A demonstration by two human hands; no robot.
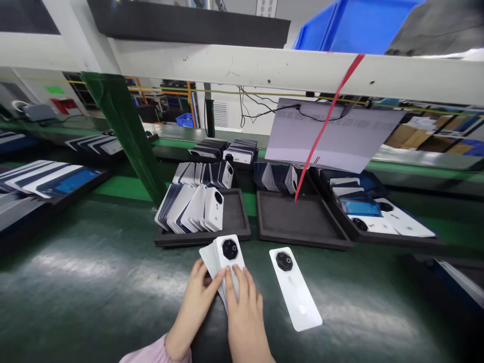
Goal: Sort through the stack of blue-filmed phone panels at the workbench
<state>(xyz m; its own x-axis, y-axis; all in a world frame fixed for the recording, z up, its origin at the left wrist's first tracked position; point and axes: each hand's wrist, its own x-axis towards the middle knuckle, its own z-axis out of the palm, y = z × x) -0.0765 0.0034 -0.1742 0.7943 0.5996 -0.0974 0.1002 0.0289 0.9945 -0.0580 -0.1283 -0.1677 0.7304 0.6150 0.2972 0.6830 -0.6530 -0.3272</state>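
While you are gripping the stack of white back covers between both hands, the step in hand looks to be squaring or fanning that stack over the dark green bench — sorting work, by the look of it

Item — left hand: closing around the left edge of the stack, thumb lying across the covers, a pink sleeve showing at the wrist

Item — right hand: lying flat on the face of the top cover, fingers pressing just below its round black camera ring; holding, not spread wide

Item — stack: standing tilted on the bench just in front of the near tray, camera end pointing away from you

Item — single white cover: lying flat on the bench to the right of your hands, near but not touching them

Item — near tray: carrying a leaning row of covers on its left side, its right part bare

Item — second black tray: just right of the first, a few covers standing at its far edge, a red strap hanging down over it

Item — further trays with covers are sitting beyond and to either side

Judgement: the next move is likely calling for a firm pinch on the stack edges, so no cover is sliding loose, and a clear path to a tray or to the single cover
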